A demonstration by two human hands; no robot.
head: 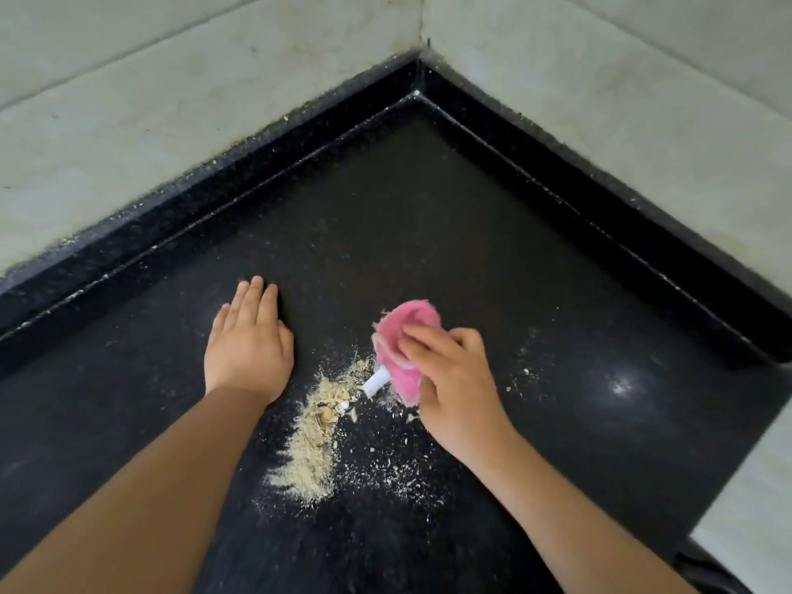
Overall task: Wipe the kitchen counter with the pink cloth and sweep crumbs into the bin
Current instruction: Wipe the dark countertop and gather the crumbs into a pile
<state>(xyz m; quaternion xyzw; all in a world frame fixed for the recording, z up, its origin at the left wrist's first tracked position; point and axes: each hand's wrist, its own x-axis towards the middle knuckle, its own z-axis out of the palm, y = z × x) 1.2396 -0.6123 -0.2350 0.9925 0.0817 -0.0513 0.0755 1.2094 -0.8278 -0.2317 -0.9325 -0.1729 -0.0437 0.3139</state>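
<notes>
One black speckled counter (428, 216) in a tiled corner, two bare hands, left hand (247, 345) flat and released on the stone, right hand (454, 385) grasping one pink cloth (405, 336) beside one crumb pile (315, 439), one white tag (377, 382), no readable writing

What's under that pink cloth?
A white tag or strip pokes out from under the pink cloth, beside the crumbs. The right hand covers the rest, so anything else beneath is hidden.

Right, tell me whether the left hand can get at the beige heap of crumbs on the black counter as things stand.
Probably yes. The left hand lies flat on the black counter just beside the beige heap of crumbs, nothing between them; the pink cloth sits on the far side.
</notes>
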